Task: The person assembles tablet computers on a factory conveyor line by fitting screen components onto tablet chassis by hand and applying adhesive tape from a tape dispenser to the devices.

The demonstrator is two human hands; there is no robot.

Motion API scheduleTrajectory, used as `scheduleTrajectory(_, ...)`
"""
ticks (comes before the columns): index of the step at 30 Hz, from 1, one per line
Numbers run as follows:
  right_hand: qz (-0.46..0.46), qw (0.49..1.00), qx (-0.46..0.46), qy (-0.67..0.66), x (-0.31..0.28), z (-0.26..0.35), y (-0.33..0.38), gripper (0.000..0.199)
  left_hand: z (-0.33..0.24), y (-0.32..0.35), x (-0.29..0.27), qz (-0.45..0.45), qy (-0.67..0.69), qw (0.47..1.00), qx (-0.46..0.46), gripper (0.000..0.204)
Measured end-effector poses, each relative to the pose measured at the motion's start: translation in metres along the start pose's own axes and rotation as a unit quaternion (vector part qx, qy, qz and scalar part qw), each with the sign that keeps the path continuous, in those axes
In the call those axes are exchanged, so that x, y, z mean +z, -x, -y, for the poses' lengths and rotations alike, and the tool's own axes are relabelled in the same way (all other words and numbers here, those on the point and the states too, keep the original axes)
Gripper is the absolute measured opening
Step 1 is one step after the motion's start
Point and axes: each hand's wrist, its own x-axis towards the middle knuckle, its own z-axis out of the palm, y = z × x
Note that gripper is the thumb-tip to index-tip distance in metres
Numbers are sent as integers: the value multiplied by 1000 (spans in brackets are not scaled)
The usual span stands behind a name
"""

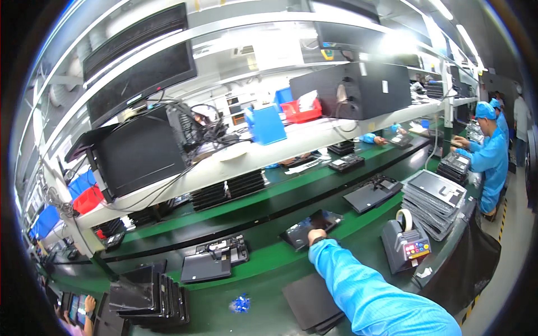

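Note:
My right hand (317, 235), in a blue sleeve, reaches forward from the lower right. Its fingers close at the near edge of a dark glossy screen panel (300, 228), which lies on the green bench (263, 266); the fingertips are partly hidden. My left hand does not show. Beneath my forearm lie flat black panels (307, 299). To their left is a small heap of shiny blue bits (240, 303). A grey tape dispenser (404, 246) with a roll on top stands right of my arm.
Laptop parts (206, 266) and a black unit (372, 194) lie on the bench. Stacked panels stand at lower left (137, 294) and right (431, 196). A white shelf (314, 140) with monitors and bins crosses above. Co-workers (487, 157) stand at right; another person's hand (89, 303) shows lower left.

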Motion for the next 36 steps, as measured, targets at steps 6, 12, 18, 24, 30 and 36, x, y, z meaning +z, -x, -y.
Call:
scheduleTrajectory(6, -97, 987, -108, -71, -80, 123, 48, 27, 12, -16, -31, -38, -195, 979, 44, 19)
scheduleTrajectory(12, -57, 909, -30, -412, -141, 272, 116, 48, 41, -45, -18, -67, -385, 909, 146, 13)
scheduleTrajectory(18, 61, 915, -97, -386, -112, 376, 83, 66, 20, -77, -28, -105, -385, 901, 171, 12)
scheduleTrajectory(24, 250, 642, 77, -721, -113, 403, 75, 49, 13, -84, -36, -137, -368, 903, 173, 13)
scheduleTrajectory(30, 236, 389, 128, -881, -132, 398, 124, 46, 15, -80, -29, -139, -332, 919, 164, 13)
scheduleTrajectory(36, 170, 371, 94, -908, -178, 357, 128, 48, 37, -43, -21, -107, -298, 943, 106, 13)
